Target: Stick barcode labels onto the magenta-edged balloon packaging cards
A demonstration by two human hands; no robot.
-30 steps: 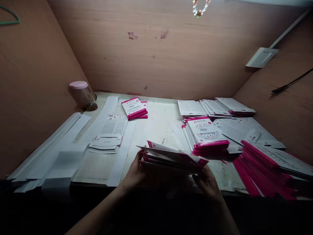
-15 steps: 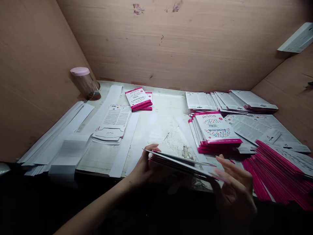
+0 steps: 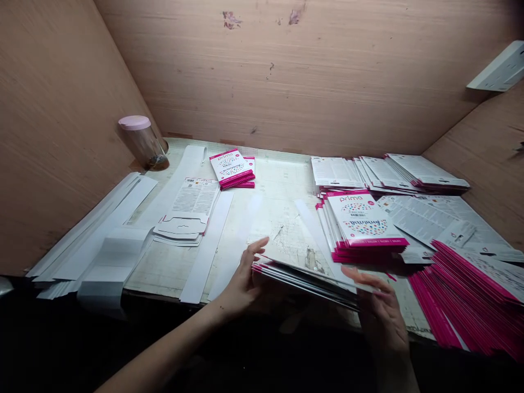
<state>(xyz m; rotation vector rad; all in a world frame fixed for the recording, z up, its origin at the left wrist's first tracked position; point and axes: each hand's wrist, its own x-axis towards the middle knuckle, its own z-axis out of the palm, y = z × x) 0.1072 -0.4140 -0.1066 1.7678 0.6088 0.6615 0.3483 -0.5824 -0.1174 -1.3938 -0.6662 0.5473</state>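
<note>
Between my two hands, at the table's front edge, is a small stack of flat printed card sleeves (image 3: 305, 281), seen nearly edge-on with pink and white edges. My left hand (image 3: 245, 278) grips the stack's left end, fingers along the far side. At the right end my right hand (image 3: 380, 303) is closed on the stack, its fingers bent over the top edge. The stack's printed faces are mostly hidden. Just beyond my right hand lies a pile of pink-and-white "prima" sleeves (image 3: 360, 218).
Fanned pink-edged sleeves (image 3: 470, 295) lie at right, with white-backed sleeves (image 3: 335, 172) behind. On the left are white paper strips (image 3: 102, 229), flat sleeves (image 3: 192, 199) and a small "prima" pile (image 3: 231, 166). A pink-lidded jar (image 3: 143, 142) stands by the wooden wall (image 3: 262, 76).
My right hand has moved slightly left and closed in on the right end of the stack. The raised top sleeve now lies closer to the others.
</note>
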